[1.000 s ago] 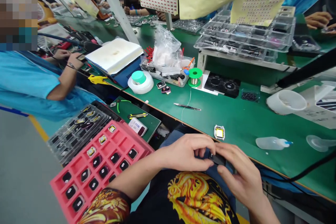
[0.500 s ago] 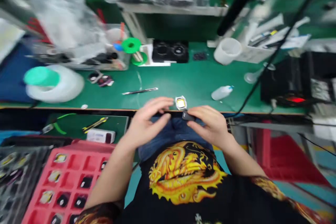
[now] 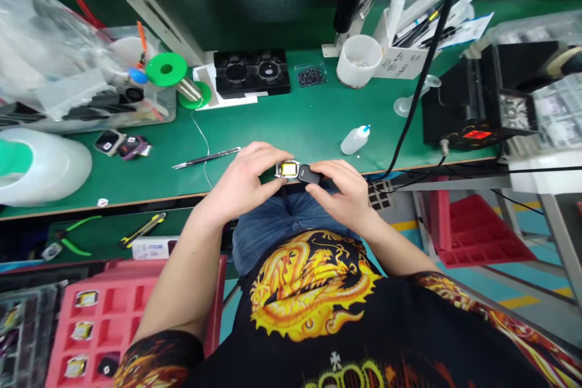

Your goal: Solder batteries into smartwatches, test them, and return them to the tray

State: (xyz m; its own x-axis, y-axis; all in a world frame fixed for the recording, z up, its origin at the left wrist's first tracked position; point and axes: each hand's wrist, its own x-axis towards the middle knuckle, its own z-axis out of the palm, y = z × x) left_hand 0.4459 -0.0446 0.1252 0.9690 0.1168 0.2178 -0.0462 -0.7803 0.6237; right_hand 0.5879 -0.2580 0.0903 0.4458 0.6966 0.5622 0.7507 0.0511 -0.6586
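A small silver watch case (image 3: pixel 287 169) with a yellow-edged part inside is pinched at its left side between the thumb and fingers of my left hand (image 3: pixel 248 179). Right beside it, a black square watch screen (image 3: pixel 308 174) is gripped by my right hand (image 3: pixel 341 188). The two pieces meet or nearly meet edge to edge, over the bench's front edge; whether they are joined is too small to tell. On the green bench (image 3: pixel 273 127), metal tweezers (image 3: pixel 207 158) lie left of my hands, and a small white bottle (image 3: pixel 354 140) lies to the right.
A pink tray (image 3: pixel 113 297) with watch parts sits at lower left, near my left forearm. Behind are a solder spool (image 3: pixel 182 79), a black holder (image 3: pixel 252 73) and a white cup (image 3: pixel 359 60). A black cable (image 3: pixel 422 73) hangs at right, near a black device (image 3: pixel 477 100).
My left hand has closed on the silver case, which it was beside before. The case and screen are turned, now lying side by side. The view has shifted, with the bench objects further left.
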